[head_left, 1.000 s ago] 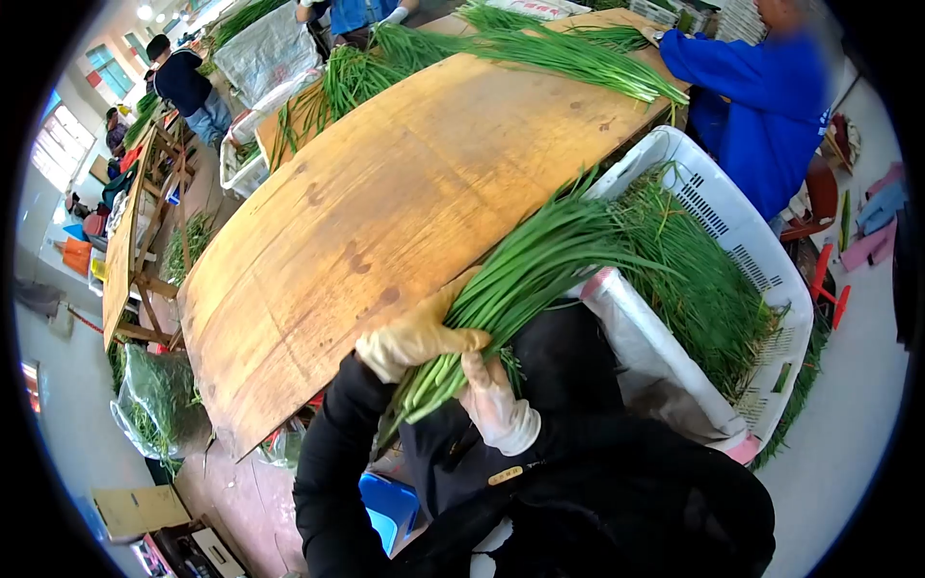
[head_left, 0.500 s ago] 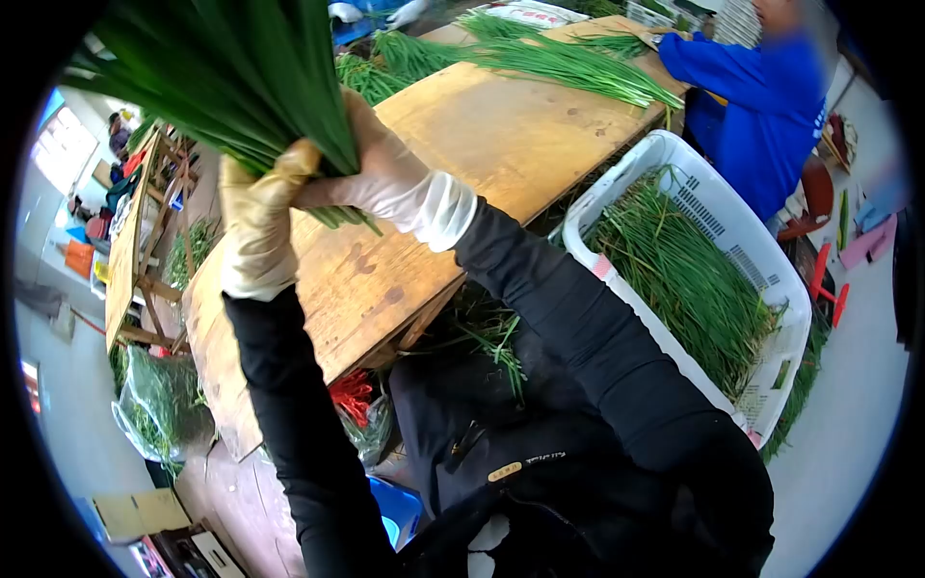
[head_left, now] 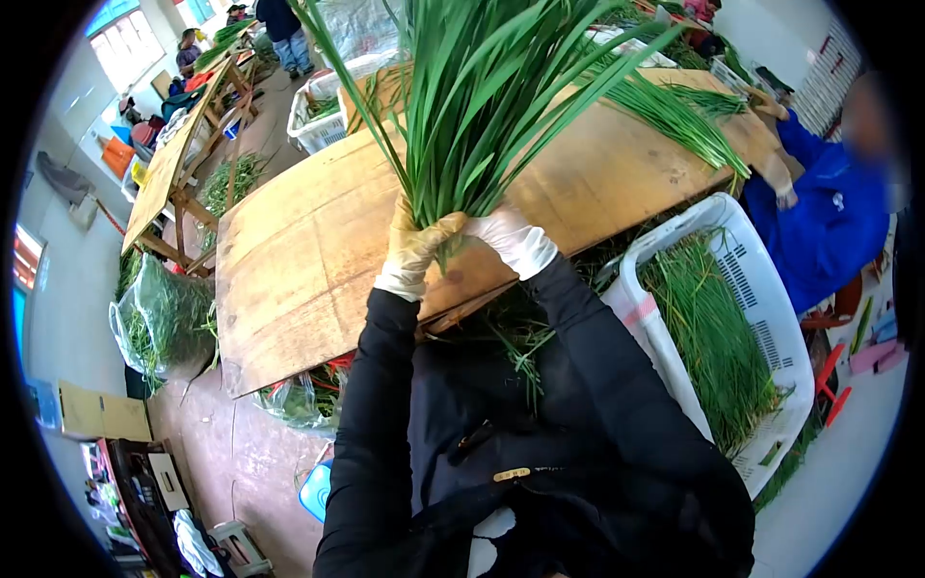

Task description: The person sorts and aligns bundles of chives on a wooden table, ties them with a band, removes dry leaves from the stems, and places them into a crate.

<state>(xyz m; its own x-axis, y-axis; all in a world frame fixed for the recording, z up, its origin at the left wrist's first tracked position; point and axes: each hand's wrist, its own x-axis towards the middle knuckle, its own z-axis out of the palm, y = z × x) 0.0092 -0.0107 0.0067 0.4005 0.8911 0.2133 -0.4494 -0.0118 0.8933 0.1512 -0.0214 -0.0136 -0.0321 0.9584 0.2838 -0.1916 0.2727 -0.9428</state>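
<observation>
A thick bunch of long green garlic chives (head_left: 472, 125) stands upright in my two gloved hands, its leaves fanning out towards the top. My left hand (head_left: 418, 246), in a yellowish glove, is closed around the lower end of the bunch. From the other side my right hand (head_left: 506, 236), in a pale glove, grips the same end. Short stem ends poke out between the hands. Both hands are held over the near edge of the wooden table (head_left: 299, 279). More chives (head_left: 674, 120) lie flat on the table's far right part.
To my right stands a white plastic basket (head_left: 665, 356) full of loose green leaves. Beyond it sits a co-worker in blue (head_left: 819, 222). A clear bag of greens (head_left: 169, 318) rests on the floor at left. Another white basket (head_left: 323, 135) stands behind the table.
The bunch and both hands have moved right and down in view, from the upper left to the middle. The bunch now stands more upright with its leaves spread. My view has shifted too.
</observation>
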